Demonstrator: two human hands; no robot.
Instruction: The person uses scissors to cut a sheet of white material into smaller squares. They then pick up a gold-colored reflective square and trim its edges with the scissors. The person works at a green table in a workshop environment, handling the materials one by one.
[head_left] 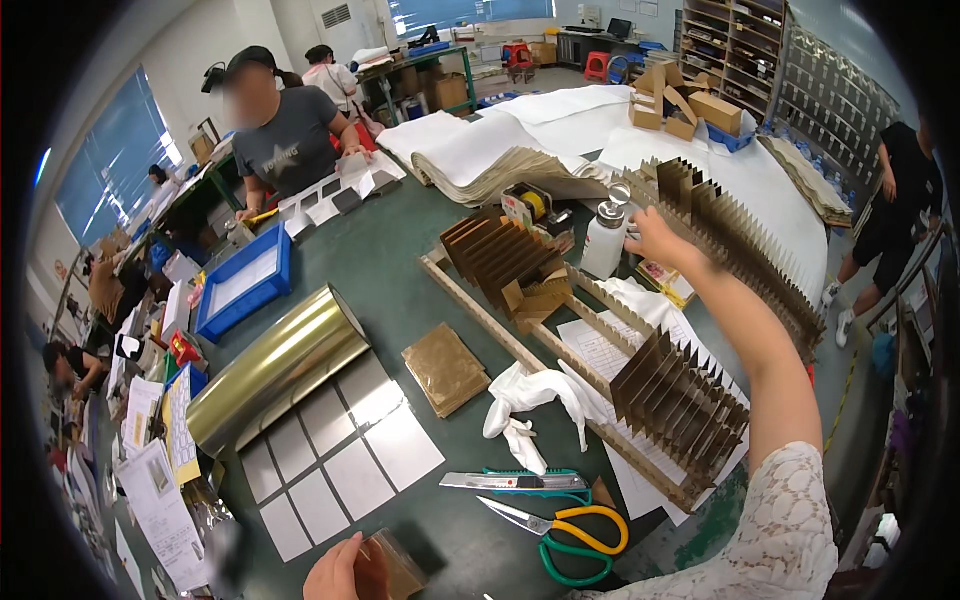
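Note:
My right hand (pixel 660 243) is stretched out to the far right, fingers apart beside a white plastic bottle (pixel 603 245) with a metal dispenser top. Whether a fingertip touches the bottle, I cannot tell. At the near edge my left hand (pixel 345 572) is closed on a thin brown plate (pixel 400 568), partly cut off by the frame. Ahead of it lie a grid of pale grey rectangular plates (pixel 345 455) and a gold film roll (pixel 280 370). A brown square stack (pixel 445 368) rests mid-table. Slotted wooden racks (pixel 525 350) hold brown plates (pixel 680 390) on edge.
A utility knife (pixel 515 482) and yellow-and-green-handled scissors (pixel 560 525) lie near my left hand. A crumpled white cloth (pixel 535 405) lies against the rack. Across the table a person (pixel 290 140) works by a blue tray (pixel 243 282). Large paper sheets (pixel 490 150) cover the back.

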